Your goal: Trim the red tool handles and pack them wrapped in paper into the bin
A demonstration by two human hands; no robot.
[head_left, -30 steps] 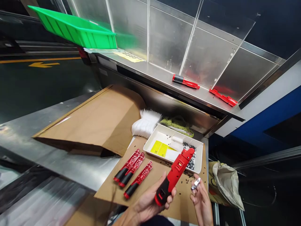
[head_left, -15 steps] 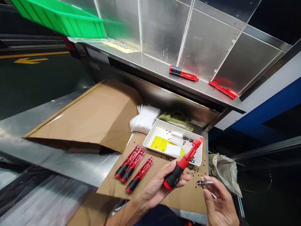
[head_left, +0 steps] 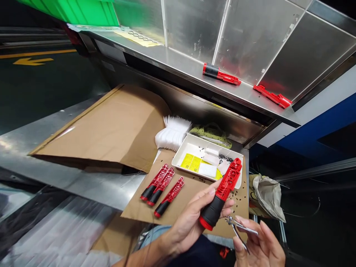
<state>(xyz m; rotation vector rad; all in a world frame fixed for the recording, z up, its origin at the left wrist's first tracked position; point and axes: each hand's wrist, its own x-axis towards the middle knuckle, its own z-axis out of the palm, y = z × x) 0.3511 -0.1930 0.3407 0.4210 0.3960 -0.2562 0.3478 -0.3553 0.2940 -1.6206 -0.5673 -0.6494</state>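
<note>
A steel shelf (head_left: 178,66) carries a yellow paper (head_left: 137,38), a red-and-black handle (head_left: 221,74) and a red strip (head_left: 272,96). Below it, a steel bench (head_left: 83,181) bears a brown paper bag (head_left: 111,126), a fan of white slips (head_left: 174,133) and a cardboard sheet (head_left: 189,196). On the sheet lie three more handles (head_left: 161,191), two touching and one just apart, a white tray (head_left: 186,155) and scattered black bits (head_left: 239,200)

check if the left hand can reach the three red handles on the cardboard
Probably yes: the three red handles lie on the cardboard sheet beside the left hand, nothing between, though that hand is full, gripping a red-and-black handle.
</note>
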